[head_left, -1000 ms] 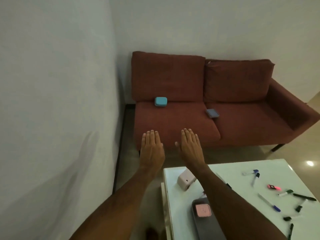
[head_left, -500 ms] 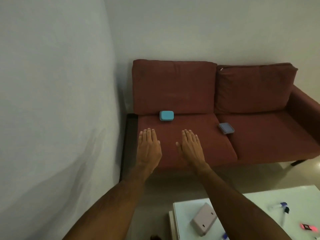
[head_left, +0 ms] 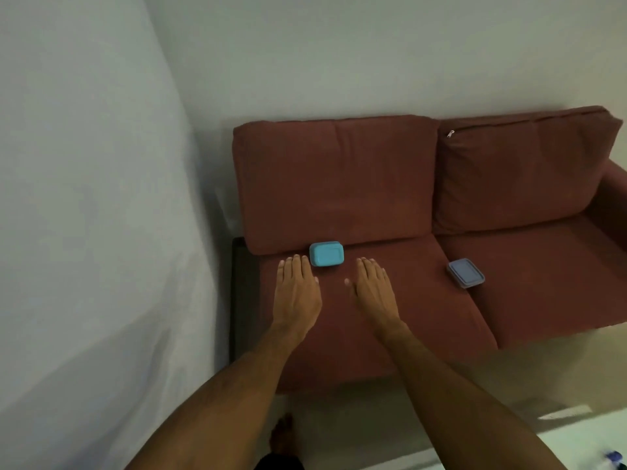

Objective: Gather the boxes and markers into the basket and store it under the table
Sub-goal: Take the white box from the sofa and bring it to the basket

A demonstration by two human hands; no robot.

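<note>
A turquoise box (head_left: 326, 254) lies on the left seat cushion of a red sofa (head_left: 390, 184), against the backrest. A grey-blue box (head_left: 465, 273) lies at the seam between the two seat cushions. My left hand (head_left: 296, 293) reaches forward with flat, straight fingers, its fingertips just left of the turquoise box. My right hand (head_left: 373, 293) is stretched out the same way, its fingertips just right of and below that box. Both hands hold nothing. One blue marker tip (head_left: 614, 456) shows at the bottom right corner. No basket is in view.
A white wall (head_left: 84, 232) runs close along the left, meeting the back wall behind the sofa. The white table's corner (head_left: 583, 446) shows at the bottom right. Light floor lies between sofa and table, and my foot (head_left: 281, 435) stands on it.
The view has moved closer to the sofa and the table has slid almost out of sight. Both outstretched hands have come up to the turquoise box.
</note>
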